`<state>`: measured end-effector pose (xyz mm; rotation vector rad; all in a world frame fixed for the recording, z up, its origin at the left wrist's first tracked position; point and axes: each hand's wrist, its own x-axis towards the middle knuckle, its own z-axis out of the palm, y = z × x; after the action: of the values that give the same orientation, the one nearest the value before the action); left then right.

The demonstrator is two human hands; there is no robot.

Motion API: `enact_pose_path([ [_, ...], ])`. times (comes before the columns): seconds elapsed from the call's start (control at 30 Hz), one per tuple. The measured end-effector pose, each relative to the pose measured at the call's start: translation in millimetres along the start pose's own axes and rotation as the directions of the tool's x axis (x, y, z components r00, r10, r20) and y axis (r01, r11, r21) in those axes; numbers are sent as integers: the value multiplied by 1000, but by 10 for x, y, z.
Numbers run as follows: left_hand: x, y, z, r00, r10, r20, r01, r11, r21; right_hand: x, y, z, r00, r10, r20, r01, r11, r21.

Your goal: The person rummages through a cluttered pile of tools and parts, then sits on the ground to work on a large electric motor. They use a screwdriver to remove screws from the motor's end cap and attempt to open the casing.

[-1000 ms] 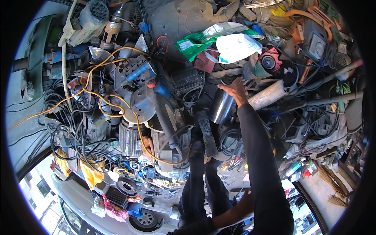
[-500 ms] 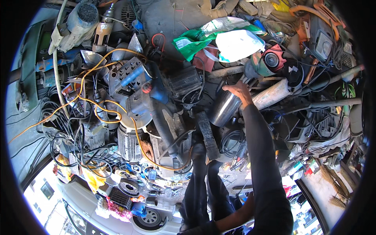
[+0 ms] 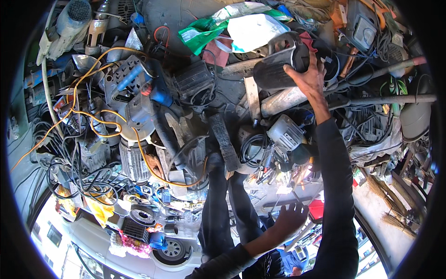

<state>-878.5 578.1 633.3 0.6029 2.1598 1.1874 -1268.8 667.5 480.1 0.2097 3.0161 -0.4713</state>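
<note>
My right hand (image 3: 310,81) stretches forward, its fingers and thumb wrapped round the end of a dark metal cylinder (image 3: 273,73) with a loop-shaped handle. This cylinder lies tilted above a long pale tube (image 3: 284,101), beside a white and green plastic sack (image 3: 254,31). My left hand (image 3: 291,220) hangs low in front of my legs, fingers apart and a little bent, holding nothing. Below the cylinder sits a finned grey electric motor (image 3: 286,132), next to a coil of black cable (image 3: 253,151).
Motors, tools and cables crowd the ground. An orange-yellow cable (image 3: 145,162) loops across the left side. A worn wooden block (image 3: 224,142) stands by my feet, and metal pipes (image 3: 392,100) jut in from the right. Behind lie a straw broom (image 3: 378,193) and a parked car (image 3: 114,246).
My right hand has carried the cylinder farther away and tipped it sideways, uncovering the finned motor. My left hand has risen into plain sight. The view has shifted right.
</note>
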Motion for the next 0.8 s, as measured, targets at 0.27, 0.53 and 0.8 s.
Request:
enact_pose_path([
  [0.27, -13, 63, 10, 993, 5, 119, 0, 999, -38, -206, 231, 408, 988, -128, -84, 132, 990, 44],
  [0.53, -61, 23, 116, 993, 11, -117, -1, 997, 83, -301, 362, 646, 902, -432, 3, 432, 901, 51],
  [0.8, 40, 11, -3, 999, -10, -31, 12, 998, 68, -172, 1158, 557, 913, -305, -273, 260, 947, -187],
])
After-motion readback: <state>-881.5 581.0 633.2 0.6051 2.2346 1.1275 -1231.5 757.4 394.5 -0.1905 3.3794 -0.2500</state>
